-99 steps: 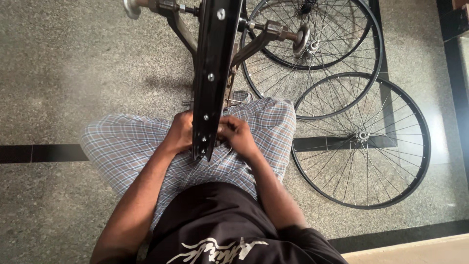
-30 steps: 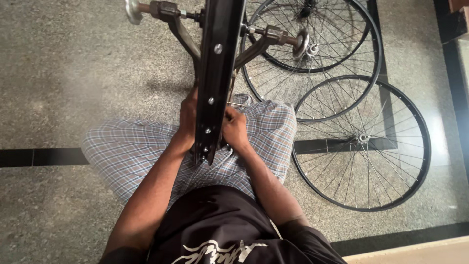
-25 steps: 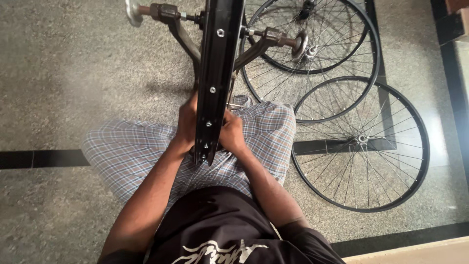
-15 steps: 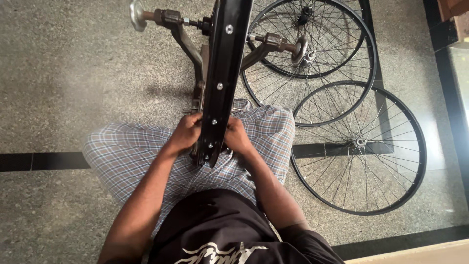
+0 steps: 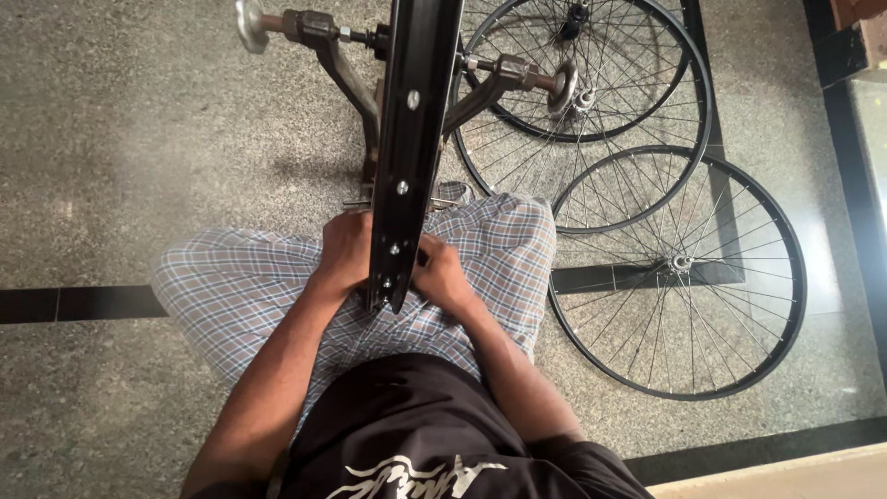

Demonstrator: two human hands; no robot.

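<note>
A black bicycle rim [image 5: 413, 139] stands edge-on in a metal truing stand [image 5: 346, 69], its inner face with spoke holes turned toward me. My left hand [image 5: 345, 251] rests against the rim's left side near its lower end. On the right side, my right hand [image 5: 443, 275] presses close to the rim with fingers curled; what the fingers pinch is hidden behind the rim. Both hands sit over my lap, which is covered by a checked cloth [image 5: 249, 291].
Two spoked wheels lie flat on the speckled stone floor at the right: one farther away [image 5: 647, 102] and one nearer [image 5: 730, 277], overlapping. A dark floor strip [image 5: 74, 303] runs across. The stand's axle ends stick out left and right.
My hands slid up along the rim about a second ago, then came back down to its lower end. The view has shifted slightly.
</note>
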